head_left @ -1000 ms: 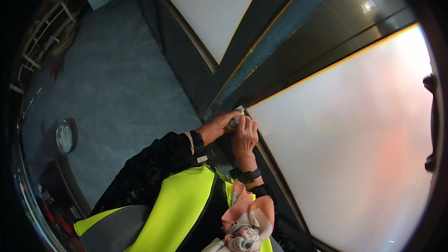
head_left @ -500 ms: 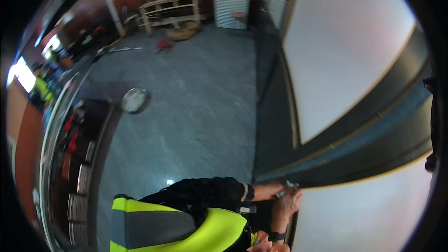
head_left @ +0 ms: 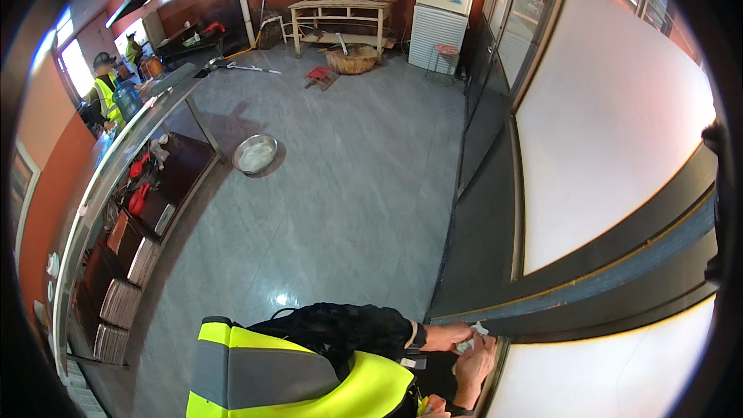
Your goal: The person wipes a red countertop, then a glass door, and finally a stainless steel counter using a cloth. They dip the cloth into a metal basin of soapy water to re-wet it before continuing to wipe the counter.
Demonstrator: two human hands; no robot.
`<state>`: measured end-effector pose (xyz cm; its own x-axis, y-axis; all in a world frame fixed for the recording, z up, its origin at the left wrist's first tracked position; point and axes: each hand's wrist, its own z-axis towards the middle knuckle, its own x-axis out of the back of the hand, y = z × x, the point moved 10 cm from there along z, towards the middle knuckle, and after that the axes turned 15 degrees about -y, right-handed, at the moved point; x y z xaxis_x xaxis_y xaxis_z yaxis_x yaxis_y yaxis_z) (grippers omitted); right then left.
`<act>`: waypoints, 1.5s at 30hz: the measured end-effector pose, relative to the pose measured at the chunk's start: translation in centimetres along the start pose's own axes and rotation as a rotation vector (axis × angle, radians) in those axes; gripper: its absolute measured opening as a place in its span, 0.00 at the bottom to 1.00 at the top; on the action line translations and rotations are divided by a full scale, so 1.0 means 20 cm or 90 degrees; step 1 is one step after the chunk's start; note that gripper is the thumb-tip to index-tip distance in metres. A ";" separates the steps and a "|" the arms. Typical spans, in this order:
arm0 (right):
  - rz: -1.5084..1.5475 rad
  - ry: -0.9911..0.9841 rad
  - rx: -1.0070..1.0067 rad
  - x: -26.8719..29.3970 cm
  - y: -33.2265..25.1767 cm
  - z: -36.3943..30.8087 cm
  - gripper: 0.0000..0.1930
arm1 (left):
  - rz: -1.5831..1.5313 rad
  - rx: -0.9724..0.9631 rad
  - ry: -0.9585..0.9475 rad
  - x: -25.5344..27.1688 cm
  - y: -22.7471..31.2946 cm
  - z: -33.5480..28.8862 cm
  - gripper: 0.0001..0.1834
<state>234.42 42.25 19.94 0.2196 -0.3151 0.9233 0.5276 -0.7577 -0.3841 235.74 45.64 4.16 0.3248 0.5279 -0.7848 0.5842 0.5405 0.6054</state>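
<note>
Low in the view, my left hand (head_left: 446, 336) reaches out of a black sleeve, its fingers closed on a small crumpled pale cloth (head_left: 467, 342). My right hand (head_left: 475, 364) comes up from the lower edge and meets the left one at this cloth. Its fingers are bent against the cloth, partly hiding it. Both hands are close beside the dark frame (head_left: 542, 321) of a white-paned partition. A peach-coloured thing (head_left: 436, 407) shows below the right wrist; I cannot make out what it is.
White panels (head_left: 604, 131) in dark frames line the right side. A steel basin (head_left: 256, 154) with pale contents stands on the grey floor. Along the left runs a long counter (head_left: 205, 120) with shelves. A person (head_left: 107, 93) in a yellow vest is beyond it. A wooden table (head_left: 340, 6) stands far off.
The view has swung left and steadied, so the room appears shifted to the right and sharper. My hands stay together on the cloth beside the frame and sit slightly lower in the picture.
</note>
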 end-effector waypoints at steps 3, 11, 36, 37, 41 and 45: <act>0.148 0.037 0.021 -0.08 -0.12 0.02 0.23 | 0.006 -0.005 0.116 0.05 0.18 -0.27 0.09; 0.340 -0.059 0.085 -0.29 -0.40 0.38 0.25 | -0.006 -0.066 0.169 0.38 0.54 -0.65 0.11; 0.472 0.035 -0.027 -0.65 -0.39 0.83 0.07 | -0.263 -0.284 0.567 1.59 0.59 -2.35 0.21; 0.460 0.033 -0.036 -0.65 -0.39 0.84 0.07 | -0.257 -0.271 0.572 1.60 0.58 -2.36 0.21; 0.470 0.037 -0.029 -0.61 -0.41 0.87 0.07 | -0.263 -0.232 0.590 1.64 0.54 -2.33 0.20; 0.400 0.106 0.011 -0.55 -0.41 0.91 0.06 | -0.263 -0.221 0.576 1.65 0.55 -2.25 0.20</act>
<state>242.57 62.39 12.97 0.3610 -0.7810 0.5096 0.3540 -0.3908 -0.8497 219.40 98.57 -9.09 -0.6109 0.4749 -0.6334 0.2308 0.8722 0.4314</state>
